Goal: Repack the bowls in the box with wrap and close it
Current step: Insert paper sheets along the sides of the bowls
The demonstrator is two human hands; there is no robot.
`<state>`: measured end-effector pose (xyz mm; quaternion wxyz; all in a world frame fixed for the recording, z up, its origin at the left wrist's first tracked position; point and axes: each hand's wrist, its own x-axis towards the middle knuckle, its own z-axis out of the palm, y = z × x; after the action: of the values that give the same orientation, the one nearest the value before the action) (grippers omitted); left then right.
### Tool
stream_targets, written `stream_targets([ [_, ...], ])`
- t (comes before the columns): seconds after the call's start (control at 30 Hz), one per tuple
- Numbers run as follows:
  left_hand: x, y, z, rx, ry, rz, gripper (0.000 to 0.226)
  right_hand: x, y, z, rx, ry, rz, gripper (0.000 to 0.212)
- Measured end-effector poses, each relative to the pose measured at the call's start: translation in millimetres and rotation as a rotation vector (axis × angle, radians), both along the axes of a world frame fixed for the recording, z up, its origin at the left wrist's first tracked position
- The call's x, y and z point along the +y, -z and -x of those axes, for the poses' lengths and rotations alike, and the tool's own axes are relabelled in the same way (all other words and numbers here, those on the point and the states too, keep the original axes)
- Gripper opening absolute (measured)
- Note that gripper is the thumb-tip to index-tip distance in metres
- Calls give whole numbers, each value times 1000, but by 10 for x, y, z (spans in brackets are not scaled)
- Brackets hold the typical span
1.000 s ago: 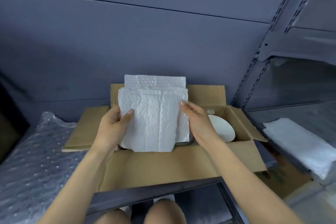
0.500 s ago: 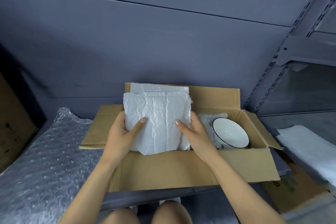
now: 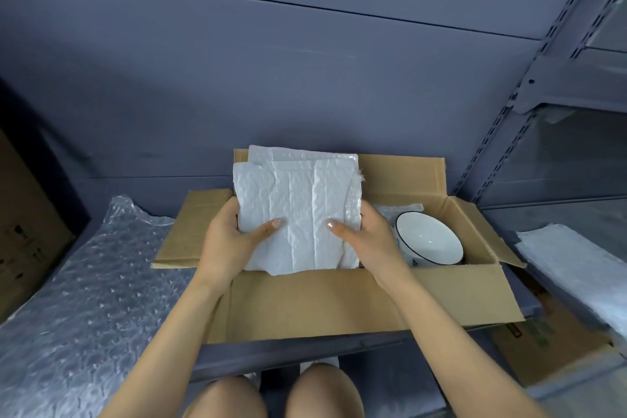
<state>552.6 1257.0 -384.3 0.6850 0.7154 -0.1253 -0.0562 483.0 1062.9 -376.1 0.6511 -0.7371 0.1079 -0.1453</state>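
Here both hands — left hand [image 3: 230,241], right hand [image 3: 369,241] — grip the wrap [image 3: 298,214].

One open cardboard box [image 3: 339,302] and one white bowl [image 3: 428,237] are seen. Two hands are counted, left hand [image 3: 234,241] and right hand [image 3: 369,241], and two loose bubble-wrap sheets, one sheet [image 3: 81,282] on the left and another sheet [image 3: 573,265] on the right

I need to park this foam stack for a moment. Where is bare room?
Bare cardboard: the near flap below both hands, and the left flap beside the bubble wrap. Crowded: the box's right end, filled by the bowl; foam sheets cover the right shelf.
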Motion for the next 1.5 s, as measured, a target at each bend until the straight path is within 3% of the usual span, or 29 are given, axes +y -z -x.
stream_targets([
  [0.2,56,-149,12,120,2,186,18,-56,-202,-37,3,31,62,26],
  [0.4,-44,-209,65,71,-157,156,4,14,-257,-78,-6,130,48,18],
  [0.53,-144,-176,140,-60,-275,57,20,120,-241,-114,-22,239,152,43],
  [0.63,-256,-188,260,-217,-329,-108,44,207,-249,-128,-39,259,243,49],
  [0.73,-347,-224,340,-300,-331,-175,47,281,-278,-107,-70,229,269,54],
  [0.87,-361,-220,272,-272,-355,-132,48,309,-295,-44,-108,103,215,55],
  [1.0,-326,-252,225,-145,-308,-44,42,247,-262,-45,-96,171,235,56],
  [1.1,-205,-337,239,131,-194,194,27,109,-265,-38,-46,164,106,46],
  [1.2,-24,-401,202,296,-23,337,28,-41,-290,1,1,76,-133,23],
  [1.3,111,-460,131,313,115,346,30,-99,-342,56,2,-12,-323,21],
  [1.5,183,-483,93,246,176,328,27,-59,-362,78,-34,-26,-432,28],
])
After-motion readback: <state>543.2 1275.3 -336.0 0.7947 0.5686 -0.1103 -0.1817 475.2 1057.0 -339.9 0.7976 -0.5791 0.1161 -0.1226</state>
